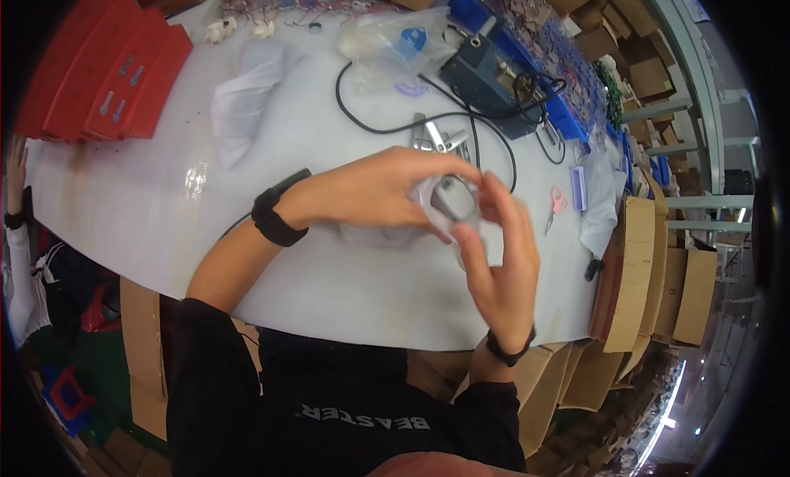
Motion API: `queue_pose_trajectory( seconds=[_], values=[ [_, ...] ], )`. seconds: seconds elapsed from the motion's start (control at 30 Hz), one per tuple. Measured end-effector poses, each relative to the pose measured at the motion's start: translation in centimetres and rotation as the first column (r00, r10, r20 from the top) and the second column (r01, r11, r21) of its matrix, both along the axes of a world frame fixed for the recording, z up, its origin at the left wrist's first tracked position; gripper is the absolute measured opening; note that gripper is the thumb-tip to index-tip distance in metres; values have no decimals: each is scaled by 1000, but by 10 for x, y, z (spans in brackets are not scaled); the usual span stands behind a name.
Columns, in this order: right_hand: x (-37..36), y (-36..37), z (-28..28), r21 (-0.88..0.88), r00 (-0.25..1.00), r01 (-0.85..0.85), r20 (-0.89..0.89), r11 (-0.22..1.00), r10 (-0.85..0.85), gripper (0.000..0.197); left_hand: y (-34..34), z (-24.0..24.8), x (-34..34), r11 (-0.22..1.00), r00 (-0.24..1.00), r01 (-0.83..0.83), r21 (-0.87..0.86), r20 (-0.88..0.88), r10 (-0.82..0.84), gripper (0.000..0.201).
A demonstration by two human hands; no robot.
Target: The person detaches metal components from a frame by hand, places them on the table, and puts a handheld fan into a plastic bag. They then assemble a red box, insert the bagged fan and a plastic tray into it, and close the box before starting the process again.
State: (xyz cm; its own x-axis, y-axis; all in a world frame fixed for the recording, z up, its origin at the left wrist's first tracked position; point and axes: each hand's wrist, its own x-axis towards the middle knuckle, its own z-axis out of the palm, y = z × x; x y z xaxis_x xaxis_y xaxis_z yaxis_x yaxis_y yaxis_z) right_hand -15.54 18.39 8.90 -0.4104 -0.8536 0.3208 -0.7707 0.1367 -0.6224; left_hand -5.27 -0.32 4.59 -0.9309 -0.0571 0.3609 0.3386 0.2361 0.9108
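Note:
Over the white table, a small silver-grey part is held between my two hands, with thin clear plastic around it. My left hand closes on it from the left, its fingers reaching across the far side. From the right, the thumb and fingers of my right hand curve around the same part; slight blur hides the exact contact. Just beyond my hands lie several loose silver metal pieces. Beneath my left hand, more clear plastic rests on the table.
Red bins stand far left, near a white plastic sheet. A dark machine trails a black cable across the far side. Pink scissors and a purple box lie right. Cardboard boxes line the right edge.

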Motion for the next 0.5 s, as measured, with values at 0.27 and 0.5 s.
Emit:
queue_pose_trajectory(
  seconds=[0.27, 0.5],
  values=[
    [-14, -55, -4, -193, 825, -291, 445, 937, 348, 78, -15, 21, 14, 780, 947, -239, 578, -40, 320, 21],
    [-3, -71, -12, 30, 831, -487, 326, 873, 452, 45, 2, 44, 25, 875, 819, -484, -9, -359, 449, 38]
  ],
)
